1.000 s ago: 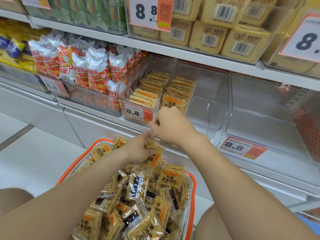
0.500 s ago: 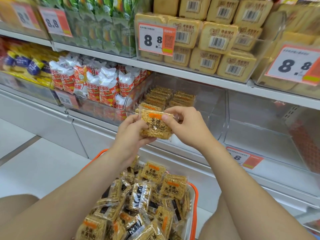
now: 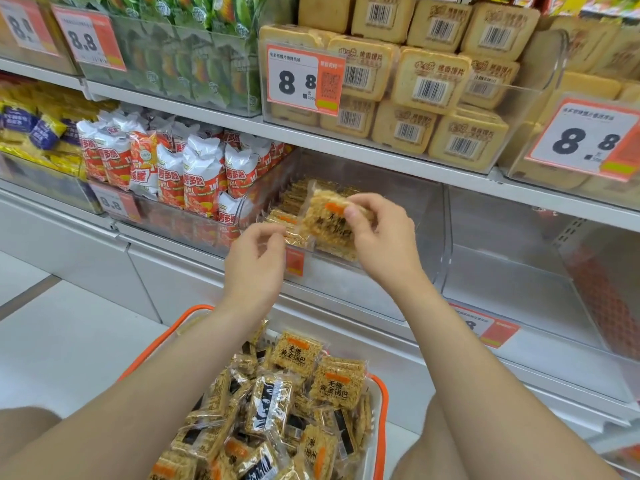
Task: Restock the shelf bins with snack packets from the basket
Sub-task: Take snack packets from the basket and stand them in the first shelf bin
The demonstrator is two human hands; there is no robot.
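**Packet at the bin lip, right hand carrying**

- Right hand (image 3: 384, 244) pinches one packet (image 3: 325, 221) by its upper right corner, thumb in front, fingers curled behind. It hangs face towards me, slightly tilted, and looks about square, so I can name no long axis.
- Left hand (image 3: 254, 268) is just beside the packet's left edge, fingers loosely curled. As far as I can see it holds nothing, though the thumb and forefinger tips are close together.
- The packet is over the front wall of the clear bin (image 3: 427, 237), above the lip and not yet inside.
- What the next move turns on: the stocked rows (image 3: 294, 199) stand on edge behind and to the left of the packet, and the bin's bare space lies behind and to the right, on the right hand's own side. I judge the right hand to be the one to place it — turn the packet edge-up and push it away from me, in line with the rows.
- In the way: the front lip, and the rows themselves if the packet goes in flat.
- Around: red-and-white bags (image 3: 204, 178) in the bin to the left, a bare bin (image 3: 512, 282) to the right. The basket (image 3: 382, 393) sits below both forearms with many packets left — most of the job remains.
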